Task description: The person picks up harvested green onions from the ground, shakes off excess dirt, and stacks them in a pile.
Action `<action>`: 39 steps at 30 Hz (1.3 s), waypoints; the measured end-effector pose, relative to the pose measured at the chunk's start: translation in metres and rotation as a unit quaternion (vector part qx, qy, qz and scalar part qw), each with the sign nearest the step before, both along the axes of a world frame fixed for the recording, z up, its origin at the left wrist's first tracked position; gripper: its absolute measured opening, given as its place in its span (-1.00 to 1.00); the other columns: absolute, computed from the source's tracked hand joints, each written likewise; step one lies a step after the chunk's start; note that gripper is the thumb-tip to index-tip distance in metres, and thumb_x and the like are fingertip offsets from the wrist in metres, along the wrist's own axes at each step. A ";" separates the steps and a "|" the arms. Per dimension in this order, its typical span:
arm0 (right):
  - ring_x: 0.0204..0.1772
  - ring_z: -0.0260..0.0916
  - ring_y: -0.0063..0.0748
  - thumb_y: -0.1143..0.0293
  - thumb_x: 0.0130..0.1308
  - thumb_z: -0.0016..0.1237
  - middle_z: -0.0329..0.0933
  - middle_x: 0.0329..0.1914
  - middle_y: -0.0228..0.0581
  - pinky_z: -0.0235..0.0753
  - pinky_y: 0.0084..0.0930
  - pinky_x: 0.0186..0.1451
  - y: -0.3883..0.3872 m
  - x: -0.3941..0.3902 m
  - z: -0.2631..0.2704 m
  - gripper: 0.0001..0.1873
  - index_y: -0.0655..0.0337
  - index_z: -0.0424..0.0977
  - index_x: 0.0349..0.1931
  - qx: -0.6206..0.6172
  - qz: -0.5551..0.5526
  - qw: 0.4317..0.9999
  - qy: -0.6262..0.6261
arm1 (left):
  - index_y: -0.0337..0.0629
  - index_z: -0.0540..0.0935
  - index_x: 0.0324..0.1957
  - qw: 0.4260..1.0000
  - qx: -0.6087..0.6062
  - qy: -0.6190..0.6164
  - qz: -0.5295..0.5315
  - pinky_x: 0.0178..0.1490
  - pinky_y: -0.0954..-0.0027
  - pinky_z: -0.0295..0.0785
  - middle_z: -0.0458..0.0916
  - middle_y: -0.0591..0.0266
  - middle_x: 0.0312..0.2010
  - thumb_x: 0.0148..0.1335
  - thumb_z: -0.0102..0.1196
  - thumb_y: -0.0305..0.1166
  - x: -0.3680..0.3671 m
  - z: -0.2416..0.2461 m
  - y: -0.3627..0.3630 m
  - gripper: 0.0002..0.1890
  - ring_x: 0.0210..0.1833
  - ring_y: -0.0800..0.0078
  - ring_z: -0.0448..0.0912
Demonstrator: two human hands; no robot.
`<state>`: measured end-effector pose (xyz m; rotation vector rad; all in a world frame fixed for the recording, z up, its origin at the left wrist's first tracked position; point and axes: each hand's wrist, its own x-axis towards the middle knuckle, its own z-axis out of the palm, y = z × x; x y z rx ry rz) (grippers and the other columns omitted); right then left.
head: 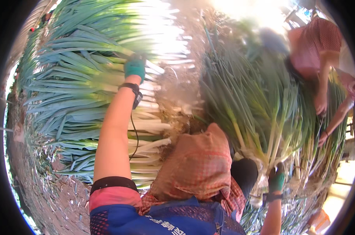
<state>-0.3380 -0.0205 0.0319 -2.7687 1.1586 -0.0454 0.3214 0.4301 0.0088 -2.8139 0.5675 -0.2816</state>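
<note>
My left hand (134,68), in a green work glove with dark fingers, is closed around a leek (154,67). The leek's white stalk points right and its leaves run to the upper left. Under that hand spreads a broad row of trimmed leeks (104,85), white ends to the right and blue-green leaves to the left. My right hand (276,179), gloved alike, is low on the right at the root ends of untrimmed leeks (271,141), its fingers against the stalk bases. Whether those fingers grip a stalk is unclear. Blur and glare veil part of the upper right leaves.
Another person (321,44) bends over the leeks at the right, both hands among the stalks. Soil and root scraps (180,91) lie between the piles. Leaf litter covers the ground (63,199) at lower left. A checked cloth (198,164) covers my lap.
</note>
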 end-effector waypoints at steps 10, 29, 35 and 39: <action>0.34 0.43 0.19 0.24 0.59 -0.15 0.44 0.32 0.27 0.42 -0.16 0.35 0.038 0.006 0.017 -0.50 0.41 0.29 0.36 0.075 -0.122 0.985 -0.097 | 0.19 0.58 0.25 0.980 0.175 0.085 -0.034 0.55 -0.10 -0.02 0.46 0.33 0.39 0.47 -0.14 -0.30 0.051 -0.022 -0.026 -0.62 0.50 0.30 0.30; 0.41 0.31 0.39 0.06 0.20 0.27 0.26 0.40 0.54 0.43 -0.06 0.34 0.014 0.102 -0.013 0.09 0.38 -0.11 0.54 -0.056 -0.047 0.994 0.084 | -0.06 0.49 0.31 0.993 -0.084 0.070 -0.037 0.46 -0.15 0.20 0.46 -0.01 0.33 0.19 0.27 -0.20 0.116 -0.055 -0.005 -0.38 0.43 0.02 0.35; -0.17 0.68 -0.06 0.08 0.32 0.08 0.68 -0.31 0.01 0.58 -0.14 -0.03 -0.021 0.082 0.011 -0.35 0.18 0.28 0.34 0.139 -0.150 0.977 0.061 | -0.31 0.55 0.23 0.901 -0.359 0.229 -0.076 0.32 0.19 0.42 0.63 -0.12 0.15 0.25 0.31 -0.26 0.047 -0.052 -0.032 -0.45 0.23 0.11 0.57; -0.14 0.67 0.08 0.10 0.26 0.19 0.63 -0.04 0.21 0.59 -0.06 -0.06 -0.005 0.068 0.005 -0.19 0.24 0.17 0.42 0.070 -0.116 0.988 0.070 | -0.27 0.57 0.18 0.844 -0.378 0.338 -0.175 0.24 0.30 0.45 0.64 0.06 0.07 0.30 0.29 -0.25 -0.036 -0.031 -0.105 -0.52 0.11 0.31 0.57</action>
